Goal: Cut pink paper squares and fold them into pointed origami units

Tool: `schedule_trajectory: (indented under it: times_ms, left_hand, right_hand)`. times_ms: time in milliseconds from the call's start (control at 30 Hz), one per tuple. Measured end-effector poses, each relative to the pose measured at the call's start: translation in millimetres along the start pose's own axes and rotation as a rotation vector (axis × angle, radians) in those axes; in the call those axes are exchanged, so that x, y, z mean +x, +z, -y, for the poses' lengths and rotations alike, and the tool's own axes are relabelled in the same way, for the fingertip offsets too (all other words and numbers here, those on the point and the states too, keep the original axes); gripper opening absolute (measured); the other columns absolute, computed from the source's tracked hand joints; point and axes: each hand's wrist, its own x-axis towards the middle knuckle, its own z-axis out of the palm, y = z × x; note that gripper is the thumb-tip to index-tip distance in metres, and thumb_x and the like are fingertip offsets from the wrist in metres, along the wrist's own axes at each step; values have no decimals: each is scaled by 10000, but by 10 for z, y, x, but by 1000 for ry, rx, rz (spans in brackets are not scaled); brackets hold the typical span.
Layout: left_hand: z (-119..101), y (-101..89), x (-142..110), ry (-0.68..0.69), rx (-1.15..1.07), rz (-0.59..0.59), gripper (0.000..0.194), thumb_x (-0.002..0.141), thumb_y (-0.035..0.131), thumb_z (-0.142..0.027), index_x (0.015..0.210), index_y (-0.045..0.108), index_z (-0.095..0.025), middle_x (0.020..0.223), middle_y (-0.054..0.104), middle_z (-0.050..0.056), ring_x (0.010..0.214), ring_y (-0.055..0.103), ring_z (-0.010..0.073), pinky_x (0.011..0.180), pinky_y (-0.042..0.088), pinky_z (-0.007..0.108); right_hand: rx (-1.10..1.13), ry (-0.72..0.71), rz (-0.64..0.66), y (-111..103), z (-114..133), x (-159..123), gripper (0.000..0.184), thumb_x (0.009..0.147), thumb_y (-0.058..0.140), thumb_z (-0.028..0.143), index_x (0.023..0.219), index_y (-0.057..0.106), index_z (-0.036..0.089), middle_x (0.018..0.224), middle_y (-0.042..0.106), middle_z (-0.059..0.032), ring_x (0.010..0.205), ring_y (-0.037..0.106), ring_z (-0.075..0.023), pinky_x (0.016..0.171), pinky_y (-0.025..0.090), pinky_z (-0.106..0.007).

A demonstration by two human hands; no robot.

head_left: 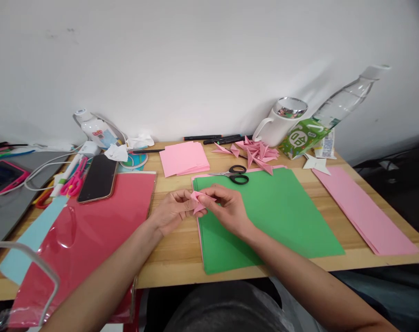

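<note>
A small folded piece of pink paper (197, 201) is pinched between both my hands, above the left edge of a stack of green paper (275, 216). My left hand (173, 210) grips its left side with thumb and fingers. On its right side, my right hand (226, 206) presses with the thumb, fingers curled behind. Parts of the paper are covered by my fingers. Just beyond my right hand lie black-handled scissors (237, 175). Behind them is a pile of folded pink paper pieces (256, 152), and a stack of pink squares (184, 159) lies farther back.
On the left are a phone (98, 179), pink scissors (75, 177), a red sheet in clear plastic (92, 240) and a white bottle (95, 129). A mug (280, 122), green carton (302, 137), clear bottle (348, 101) and pink strips (365, 210) stand or lie right.
</note>
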Motion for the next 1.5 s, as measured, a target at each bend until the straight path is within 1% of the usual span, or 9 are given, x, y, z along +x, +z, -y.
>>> schedule_trajectory:
  times_ms: [167, 267, 367, 500, 600, 800, 933, 1167, 1500]
  left_hand:
    - [-7, 42, -5, 64, 8, -36, 221, 568, 863, -220, 641, 680, -122, 620, 691, 25, 538, 625, 119, 567, 518, 233]
    - [0, 52, 0, 84, -9, -85, 225, 553, 871, -211, 641, 688, -112, 628, 698, 27, 526, 614, 107, 533, 520, 215]
    - [2, 50, 11, 44, -25, -127, 264, 548, 878, -237, 687, 702, -98, 666, 712, 37, 552, 632, 107, 548, 543, 206]
    - [-2, 42, 25, -29, -35, -104, 268, 677, 807, -323, 797, 715, -102, 742, 737, 66, 652, 706, 159, 633, 585, 234]
    - [-3, 30, 21, -86, 4, -85, 222, 735, 764, -309, 762, 701, -98, 730, 739, 82, 627, 715, 173, 585, 583, 226]
    - [-11, 23, 2, -141, 22, -90, 233, 683, 804, -283, 653, 676, -92, 609, 705, 54, 499, 668, 118, 467, 525, 150]
    - [-19, 67, -14, -67, 53, -60, 306, 607, 844, -340, 641, 669, -92, 591, 677, 29, 472, 631, 93, 458, 509, 149]
    - [3, 97, -29, -22, 146, 11, 340, 682, 783, -400, 740, 608, -114, 688, 693, 47, 462, 617, 106, 406, 480, 184]
    - [-12, 140, -44, 39, 191, 6, 334, 694, 763, -411, 677, 587, -128, 524, 606, -22, 346, 530, 71, 322, 395, 156]
  right_hand:
    - [-73, -73, 3, -31, -21, 5, 245, 825, 617, 411, 786, 761, 217, 656, 652, -26, 597, 529, -137, 562, 433, -272]
    - [-28, -19, 24, -26, -34, 0, 237, 755, 697, 425, 833, 762, 212, 698, 659, -33, 635, 550, -150, 562, 451, -272]
    - [115, 105, 22, -15, -39, 19, 292, 637, 790, 418, 820, 750, 194, 765, 679, -42, 679, 585, -168, 580, 490, -284]
    - [222, 218, -37, -44, -25, 81, 293, 612, 796, 411, 787, 734, 186, 741, 689, -21, 634, 578, -144, 613, 504, -290]
    - [202, 250, -71, -81, -10, 115, 294, 613, 786, 420, 771, 726, 179, 668, 654, 2, 555, 515, -112, 529, 459, -256]
    - [214, 258, -90, -63, -18, 110, 318, 576, 809, 402, 789, 742, 175, 650, 639, 9, 530, 461, -93, 500, 420, -243]
    - [197, 253, -133, -35, -32, 96, 292, 590, 804, 370, 803, 751, 177, 655, 648, 2, 526, 452, -91, 498, 408, -242]
    - [180, 258, -128, -26, -41, 95, 279, 611, 787, 372, 803, 753, 173, 655, 657, -5, 519, 466, -94, 507, 419, -250]
    - [247, 299, -113, -46, -9, 121, 267, 569, 813, 334, 772, 748, 172, 650, 645, 10, 520, 465, -80, 503, 421, -235]
